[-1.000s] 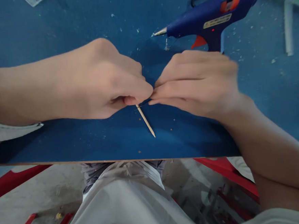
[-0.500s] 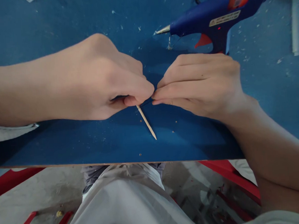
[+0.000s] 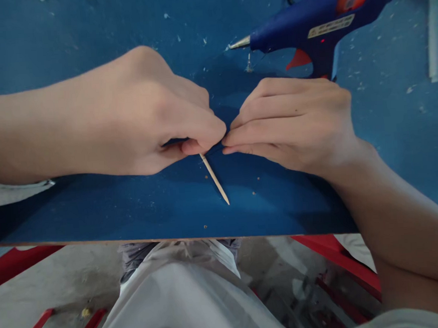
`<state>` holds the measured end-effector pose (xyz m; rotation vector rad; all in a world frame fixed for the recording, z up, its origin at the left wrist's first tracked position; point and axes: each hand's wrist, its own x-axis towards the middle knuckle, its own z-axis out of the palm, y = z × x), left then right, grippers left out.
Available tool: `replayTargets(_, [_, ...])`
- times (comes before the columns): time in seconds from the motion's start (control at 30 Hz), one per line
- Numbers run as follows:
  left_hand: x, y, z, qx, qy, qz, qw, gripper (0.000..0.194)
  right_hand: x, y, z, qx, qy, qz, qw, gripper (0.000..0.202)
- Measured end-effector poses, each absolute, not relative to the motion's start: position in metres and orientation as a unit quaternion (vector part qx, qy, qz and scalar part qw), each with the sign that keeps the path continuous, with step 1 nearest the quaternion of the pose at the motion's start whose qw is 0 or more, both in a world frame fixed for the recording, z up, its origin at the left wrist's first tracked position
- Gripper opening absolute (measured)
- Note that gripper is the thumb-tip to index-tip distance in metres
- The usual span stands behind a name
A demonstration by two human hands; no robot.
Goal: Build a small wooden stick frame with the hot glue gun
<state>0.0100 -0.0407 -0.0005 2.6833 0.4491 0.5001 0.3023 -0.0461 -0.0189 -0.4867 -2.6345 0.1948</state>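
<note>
My left hand (image 3: pixel 162 108) is closed, thumb and fingers pinched around a thin wooden stick (image 3: pixel 215 179). The stick's pointed end sticks out below the fingers and slants down to the right; its upper part is hidden in the hand. A fine dark thread (image 3: pixel 212 150) seems to run from the stick toward my right hand (image 3: pixel 294 121). That hand is also closed, its fingertips pressed together right beside the left fingertips. What lies between the right fingertips is mostly hidden.
A blue hot glue gun (image 3: pixel 292 29) with a red trigger lies behind my right hand, nozzle pointing left, small red light lit. A whitish glue stick (image 3: pixel 435 39) is at the far right. Glue bits dot the blue table (image 3: pixel 95 212), whose front edge is near my body.
Almost nothing differs. Both hands keep their grip and place, and the stick stays at the same slant. The view has shifted very slightly.
</note>
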Motion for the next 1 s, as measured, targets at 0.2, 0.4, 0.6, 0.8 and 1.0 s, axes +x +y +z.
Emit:
replayTargets(0.2, [0.011,-0.040,0.002,0.968,0.136,0.161,0.138,0.049,0.300,-0.048,-0.018,-0.194,-0.959,0.049,0.202,0.019])
replayTargets(0.4, [0.012,-0.041,0.001,0.967,0.150,0.161,0.129,0.051,0.297,-0.046,-0.021,-0.203,-0.955,0.018,0.217,0.016])
replayTargets(0.6, [0.013,-0.041,0.002,0.968,0.157,0.153,0.126,0.054,0.287,-0.051,-0.022,-0.181,-0.959,0.001,0.220,0.017])
replayTargets(0.8, [0.012,-0.041,0.003,0.968,0.150,0.156,0.129,0.055,0.290,-0.047,-0.021,-0.173,-0.961,0.008,0.214,0.012])
replayTargets(1.0, [0.014,-0.040,0.001,0.970,0.151,0.149,0.122,0.054,0.289,-0.050,-0.022,-0.184,-0.957,-0.001,0.224,0.012])
